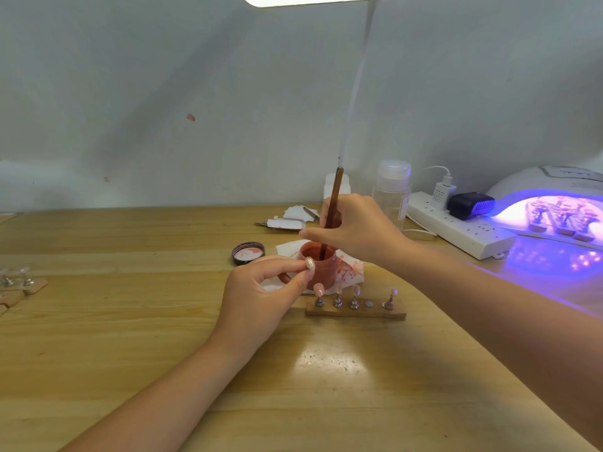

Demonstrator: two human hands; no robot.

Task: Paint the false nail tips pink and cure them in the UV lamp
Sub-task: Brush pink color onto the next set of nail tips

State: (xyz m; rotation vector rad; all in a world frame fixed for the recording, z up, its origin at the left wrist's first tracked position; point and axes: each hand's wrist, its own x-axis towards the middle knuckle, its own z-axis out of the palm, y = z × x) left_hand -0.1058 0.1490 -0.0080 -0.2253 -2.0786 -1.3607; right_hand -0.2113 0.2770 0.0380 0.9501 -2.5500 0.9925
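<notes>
Head view: left hand point(261, 288) pinches a small pale glossy false nail tip point(309, 263) between thumb and forefinger, just beside the pot. Right hand point(355, 228) grips a long brown wooden-handled brush point(332, 203), near upright, tip down inside the small round pink gel pot point(319, 265). Wooden strip stand point(355, 312) in front of the pot holds four tips on pegs. Lit white dome UV lamp point(554, 190) far right, with stands inside. Black pot lid point(248, 253) left of the pot on the wooden table point(130, 321).

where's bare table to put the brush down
Bare wooden table spreads left of the left hand and in front of the wooden nail stand. It is crowded around the red paint jar, stained tissue and black lid.
</notes>
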